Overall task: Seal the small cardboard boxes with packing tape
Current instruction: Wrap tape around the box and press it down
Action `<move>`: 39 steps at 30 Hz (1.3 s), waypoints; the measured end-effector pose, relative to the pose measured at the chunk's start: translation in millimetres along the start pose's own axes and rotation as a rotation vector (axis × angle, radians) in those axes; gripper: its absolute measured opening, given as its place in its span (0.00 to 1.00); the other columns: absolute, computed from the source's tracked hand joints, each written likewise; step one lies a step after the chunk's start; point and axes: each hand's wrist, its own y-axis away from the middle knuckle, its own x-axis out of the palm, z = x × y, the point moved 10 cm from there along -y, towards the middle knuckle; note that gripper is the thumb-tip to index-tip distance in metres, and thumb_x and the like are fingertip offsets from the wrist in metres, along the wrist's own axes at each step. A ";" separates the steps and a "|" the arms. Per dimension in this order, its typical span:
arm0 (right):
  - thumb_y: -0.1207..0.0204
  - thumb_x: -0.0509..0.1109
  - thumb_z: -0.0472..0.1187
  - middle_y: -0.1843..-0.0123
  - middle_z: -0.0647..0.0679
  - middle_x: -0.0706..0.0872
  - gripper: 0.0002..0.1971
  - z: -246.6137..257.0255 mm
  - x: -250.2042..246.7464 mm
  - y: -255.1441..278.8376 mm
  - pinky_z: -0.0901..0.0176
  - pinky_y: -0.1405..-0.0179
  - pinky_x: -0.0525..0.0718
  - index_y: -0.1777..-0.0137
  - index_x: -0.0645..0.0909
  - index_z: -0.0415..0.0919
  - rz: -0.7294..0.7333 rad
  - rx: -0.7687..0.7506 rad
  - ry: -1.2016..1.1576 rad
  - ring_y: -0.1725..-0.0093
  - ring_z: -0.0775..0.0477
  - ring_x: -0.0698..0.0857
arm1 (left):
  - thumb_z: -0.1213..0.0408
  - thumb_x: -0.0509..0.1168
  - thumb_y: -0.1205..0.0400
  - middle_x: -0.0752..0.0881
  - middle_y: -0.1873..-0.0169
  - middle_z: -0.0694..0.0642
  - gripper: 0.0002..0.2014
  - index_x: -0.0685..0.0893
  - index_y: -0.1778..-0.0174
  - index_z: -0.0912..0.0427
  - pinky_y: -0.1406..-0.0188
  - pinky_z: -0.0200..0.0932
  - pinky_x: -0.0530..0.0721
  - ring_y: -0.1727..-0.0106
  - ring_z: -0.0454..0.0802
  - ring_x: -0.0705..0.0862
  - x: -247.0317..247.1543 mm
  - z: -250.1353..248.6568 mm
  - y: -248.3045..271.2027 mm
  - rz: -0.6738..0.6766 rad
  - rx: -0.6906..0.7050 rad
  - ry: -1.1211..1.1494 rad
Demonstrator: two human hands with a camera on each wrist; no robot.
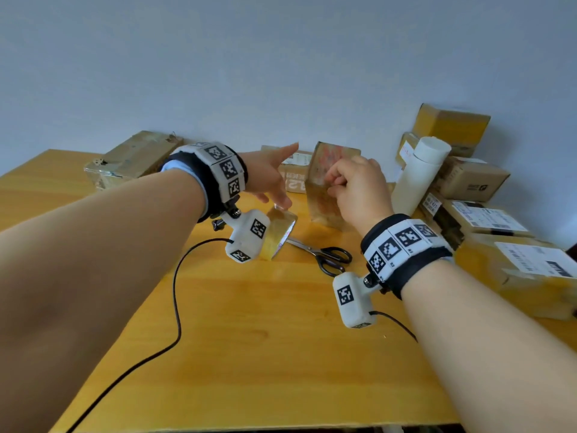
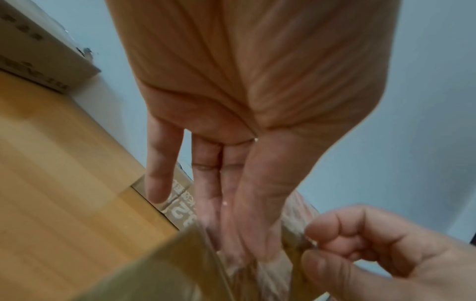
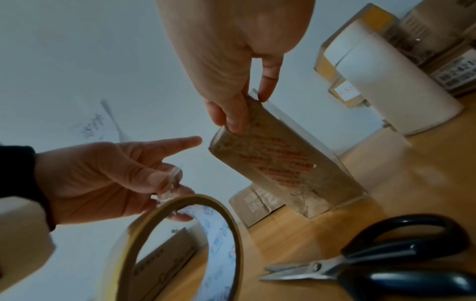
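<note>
Left hand (image 1: 265, 179): fingers extended, crumpled clear tape stuck at fingertips, above upright tape roll (image 1: 279, 232) on table (image 1: 249, 339). Behind: box printed "2S" (image 1: 295, 179). Small cardboard box (image 1: 327, 189), red print unreadable, upright on table, top pinched by right hand (image 1: 356, 189). Scissors (image 1: 324, 254) just beside.

"2" on a cardboard box (image 1: 295, 182)
</note>
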 end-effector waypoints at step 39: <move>0.22 0.79 0.47 0.54 0.48 0.93 0.09 40.7 21.6 62.4 0.42 0.42 0.89 0.62 0.86 0.47 0.295 0.373 -0.709 0.48 0.42 0.91 | 0.54 0.77 0.23 0.92 0.51 0.55 0.15 0.88 0.48 0.59 0.45 0.52 0.90 0.52 0.53 0.92 23.7 17.4 103.8 -0.126 -0.167 0.296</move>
